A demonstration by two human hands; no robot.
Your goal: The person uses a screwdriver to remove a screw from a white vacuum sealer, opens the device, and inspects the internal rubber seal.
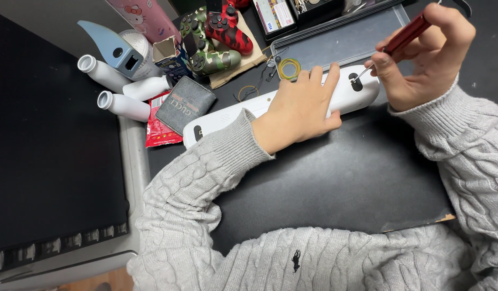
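Item: long white plastic casing (pixel 346 97), rounded at the ends, lying across the back edge of my black mat (pixel 335 178), its right end just beside a shallow grey tray (pixel 346 40); a dark oval recess shows near each end; judged light, rigid and smooth, likely to skate on the mat unless pinned, so best held flat from above at mid-length, clear of the recesses. My left hand (pixel 300 110) does that: palm down on the casing, fingers together and pressed over its top, thumb along the near side. My right hand (pixel 421 56) has thumb and fingers pinched on a slim red-handled screwdriver (pixel 405 35); its thin metal shaft slants down into the right-hand recess; whether the tip is seated I cannot tell. Both arms in a grey cable-knit sleeve (pixel 195 183). Beyond the casing: a yellow rubber band (pixel 288 68) and a loose wire loop (pixel 248 91) near it; a dark patterned wallet (pixel 185 105) lying partly on a red snack packet (pixel 158 129); three white cylindrical parts (pixel 119 105) pointing left; a pale blue curved piece (pixel 111 46) on a white round object; a small open carton (pixel 168 54); two game controllers, one green camouflage (pixel 208 54), one red camouflage (pixel 227 27), on brown card; a pink printed box (pixel 143 16) at the rear; a large black panel (pixel 49 140) filling the left side.
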